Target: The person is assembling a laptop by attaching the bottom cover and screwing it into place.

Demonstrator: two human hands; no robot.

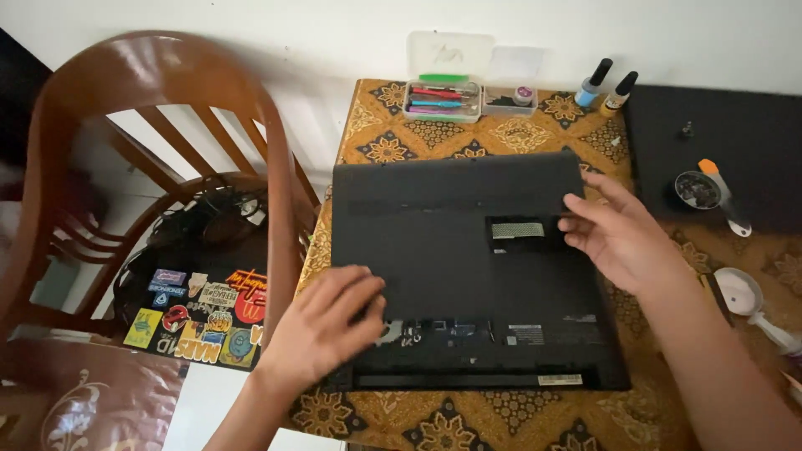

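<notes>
Two bare hands work over a black laptop (468, 267) that lies upside down, its dark bottom panel up, in the middle of a table covered by a gold-and-brown patterned cloth (501, 418). Nearest the camera, the left hand (322, 321) rests palm down on the laptop's near left corner, fingers loosely spread and curled, pressing on the panel beside a strip where inner parts show along the near edge; it grips nothing that I can make out. A little farther, the right hand (614, 234) lies against the laptop's right side, fingers apart and slightly bent, the fingertips touching the panel just beside a small rectangular opening (518, 230) with a pale mesh piece in it. To the right on the cloth sit a white spoon-shaped tool (748, 296) and, on a black mat (735, 142), a small round dish (697, 190) of tiny dark bits with an orange-tipped tool (718, 188) next to it. To the left, off the table, a wooden chair (150, 150) holds a dark, sticker-covered item (205, 309) and some tangled cables. At the far edge of the table stand an open clear case of coloured tools (443, 98), a small clear box, and two little bottles (606, 88) with black caps, all against a white wall (334, 33).
</notes>
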